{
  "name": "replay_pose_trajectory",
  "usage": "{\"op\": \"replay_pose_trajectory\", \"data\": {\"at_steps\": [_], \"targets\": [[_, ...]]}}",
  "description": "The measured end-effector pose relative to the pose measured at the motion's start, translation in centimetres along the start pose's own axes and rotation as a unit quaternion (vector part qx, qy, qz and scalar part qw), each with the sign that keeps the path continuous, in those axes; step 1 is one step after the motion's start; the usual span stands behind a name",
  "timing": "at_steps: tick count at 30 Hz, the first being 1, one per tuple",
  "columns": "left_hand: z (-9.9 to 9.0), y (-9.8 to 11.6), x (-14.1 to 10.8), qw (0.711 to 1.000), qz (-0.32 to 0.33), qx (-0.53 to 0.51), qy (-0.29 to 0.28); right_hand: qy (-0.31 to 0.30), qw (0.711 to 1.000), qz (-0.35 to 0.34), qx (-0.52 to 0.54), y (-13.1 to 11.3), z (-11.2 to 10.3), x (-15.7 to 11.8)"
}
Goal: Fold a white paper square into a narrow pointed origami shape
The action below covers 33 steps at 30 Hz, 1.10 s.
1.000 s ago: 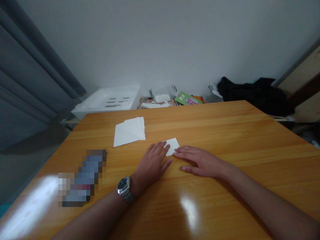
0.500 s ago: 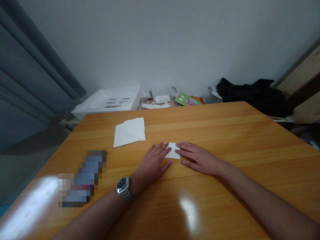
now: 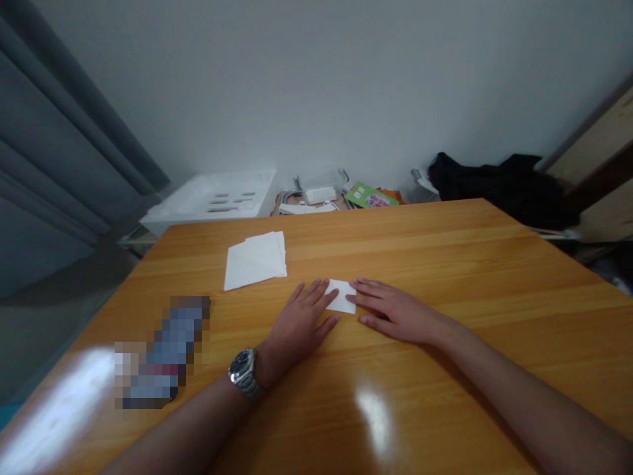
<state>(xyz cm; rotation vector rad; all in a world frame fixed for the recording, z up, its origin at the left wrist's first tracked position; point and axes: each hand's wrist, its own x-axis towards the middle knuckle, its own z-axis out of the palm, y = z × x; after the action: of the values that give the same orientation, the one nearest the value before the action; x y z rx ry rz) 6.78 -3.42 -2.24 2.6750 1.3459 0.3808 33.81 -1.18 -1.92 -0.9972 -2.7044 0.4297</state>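
A small white piece of paper (image 3: 342,298) lies flat on the wooden table (image 3: 435,254) between my hands. My left hand (image 3: 305,318), with a metal watch (image 3: 243,371) at its wrist, rests with fingers spread, its fingertips on the paper's left side. From the right, my right hand (image 3: 390,308) lies flat and touches the paper's right edge with its fingertips. Both thumbs are out to the near side, off the paper. Farther back on the left sits a loose stack of white paper sheets (image 3: 256,260).
A pixelated, phone-like object (image 3: 173,353) lies on the table's left. Beyond the far edge are a white foam tray (image 3: 212,194), a green booklet (image 3: 368,196) and a black cloth heap (image 3: 499,191). A grey curtain (image 3: 64,125) hangs at left.
Both hands stay on the small paper, with only a very slight shift. The stack and the other things have not moved.
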Motion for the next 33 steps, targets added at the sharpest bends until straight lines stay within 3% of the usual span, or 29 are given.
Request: {"op": "replay_pose_trajectory", "data": {"at_steps": [12, 26, 33], "targets": [[0.07, -0.03, 0.01, 1.000, 0.007, -0.012, 0.022, -0.013, 1.000, 0.003, -0.015, 0.14, 0.06, -0.05], [-0.57, 0.31, 0.14, 0.998, 0.023, -0.031, 0.040, 0.048, 0.999, -0.006, 0.016, 0.07, -0.03, -0.07], [-0.44, 0.24, 0.09, 0.998, 0.017, -0.038, 0.040, 0.041, 0.999, -0.004, 0.009, 0.22, 0.16, 0.02]]}}
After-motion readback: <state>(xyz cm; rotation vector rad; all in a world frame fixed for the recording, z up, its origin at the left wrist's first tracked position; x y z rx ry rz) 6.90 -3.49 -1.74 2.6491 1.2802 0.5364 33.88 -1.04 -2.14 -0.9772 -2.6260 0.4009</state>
